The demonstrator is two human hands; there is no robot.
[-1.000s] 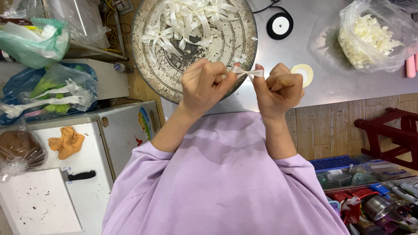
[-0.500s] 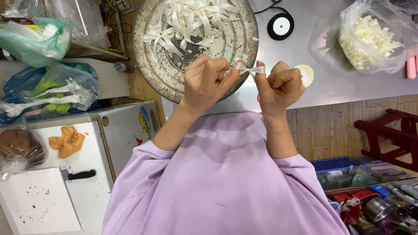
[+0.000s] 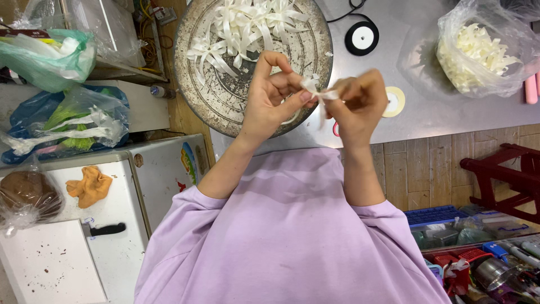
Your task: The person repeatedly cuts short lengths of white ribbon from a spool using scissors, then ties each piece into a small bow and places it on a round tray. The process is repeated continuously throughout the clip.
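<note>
White ribbon [image 3: 318,93] is the thing in hand here, a short strip pinched between both hands just in front of the round metal tray [image 3: 225,107], over its near rim as the head camera looks down. The left hand [image 3: 273,95] is closed on one end, thumb and forefinger pressed together with the other fingers curled, and it lies across the tray's near right part. The right hand [image 3: 360,104] is closed on the other end, fingertips bunched, and sits just off the tray's right edge above the grey desk [image 3: 416,124]. The strip's long axis runs crosswise from one hand to the other, parallel to the tray's near rim, and its middle lies in the small gap between the two sets of fingertips; neither hand is nearer, since both touch it. How the strip is folded inside the pinch is too small to tell. On the far half of the tray lies a heap of white ribbon bows [image 3: 247,25]. To the tray's right stand a black spool [image 3: 361,38], and farther right a clear bag of white pieces [image 3: 478,50].
</note>
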